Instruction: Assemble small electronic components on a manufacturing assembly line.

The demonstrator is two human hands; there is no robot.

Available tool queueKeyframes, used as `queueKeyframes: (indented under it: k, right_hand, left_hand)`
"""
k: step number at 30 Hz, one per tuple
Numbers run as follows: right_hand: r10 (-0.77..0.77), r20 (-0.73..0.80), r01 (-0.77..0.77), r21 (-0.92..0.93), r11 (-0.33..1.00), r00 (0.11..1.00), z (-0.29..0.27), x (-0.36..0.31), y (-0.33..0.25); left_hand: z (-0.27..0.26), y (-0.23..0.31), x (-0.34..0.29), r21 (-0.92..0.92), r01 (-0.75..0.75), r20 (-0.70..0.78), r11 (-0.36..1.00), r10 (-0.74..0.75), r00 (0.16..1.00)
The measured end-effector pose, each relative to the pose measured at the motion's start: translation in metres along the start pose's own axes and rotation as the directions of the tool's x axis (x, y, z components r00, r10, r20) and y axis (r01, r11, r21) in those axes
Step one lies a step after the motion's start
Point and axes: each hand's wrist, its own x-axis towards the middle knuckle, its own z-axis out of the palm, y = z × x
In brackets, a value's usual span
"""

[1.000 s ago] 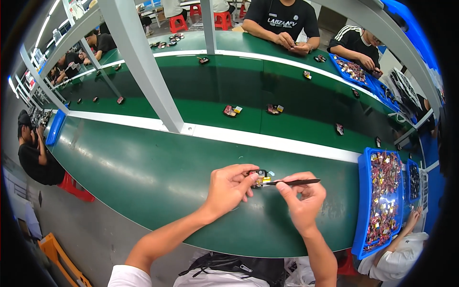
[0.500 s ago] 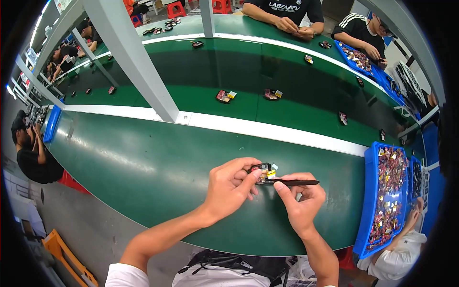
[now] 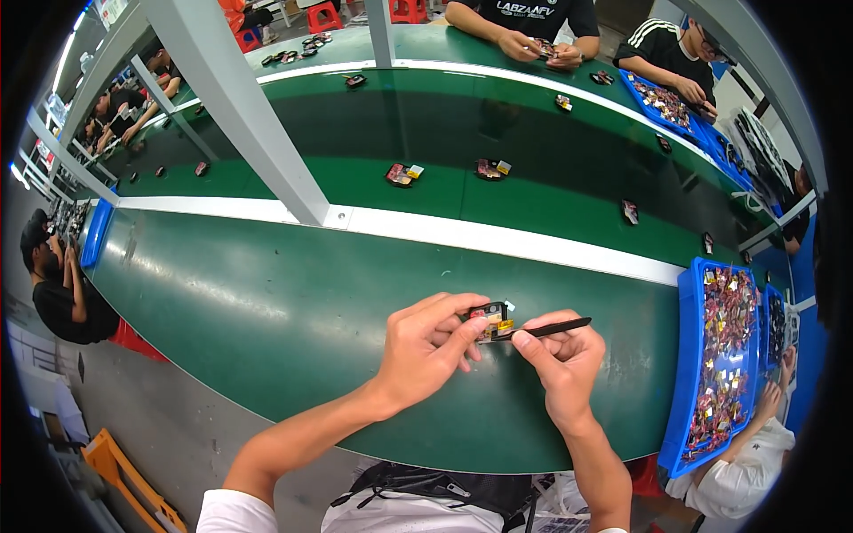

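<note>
My left hand [image 3: 429,347] is closed on a small electronic unit [image 3: 490,313], pinching it between thumb and fingers above the green bench. The unit has a black housing, with reddish, yellow and whitish parts inside. My right hand [image 3: 562,360] grips a slim black hand tool [image 3: 562,327]; whether it is tweezers or a pry stick I cannot make out. The tool's tip is at the unit's lower right edge, by the yellow part, while its other end points right and slightly up. Fingers partly hide the unit.
Beyond the white rail [image 3: 498,244], a green conveyor belt [image 3: 338,124] carries several similar units [image 3: 404,174]. A blue tray [image 3: 686,373] of small parts stands at the right. A grey metal post [image 3: 244,111] rises at the rail. Co-workers sit across and at both sides.
Units on the belt have shifted left. The black tool's outer end has tilted upward in my right hand. My left hand stays nearly still. A person across now holds a unit up.
</note>
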Motion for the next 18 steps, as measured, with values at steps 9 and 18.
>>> queueKeyframes:
  k: [9,18]
  right_hand:
    - [0.043,-0.025,-0.042,0.026,0.999,0.999,-0.0006,0.0017,-0.0009]
    - [0.087,-0.022,-0.084,0.112,0.99,0.996,-0.0011,0.0031,-0.0033]
  left_hand:
    - [0.0037,-0.0008,0.0022,0.059,-0.054,-0.009,0.997,0.055,0.998]
    - [0.006,-0.0028,0.0032,0.305,-0.324,0.021,0.895,0.334,0.942]
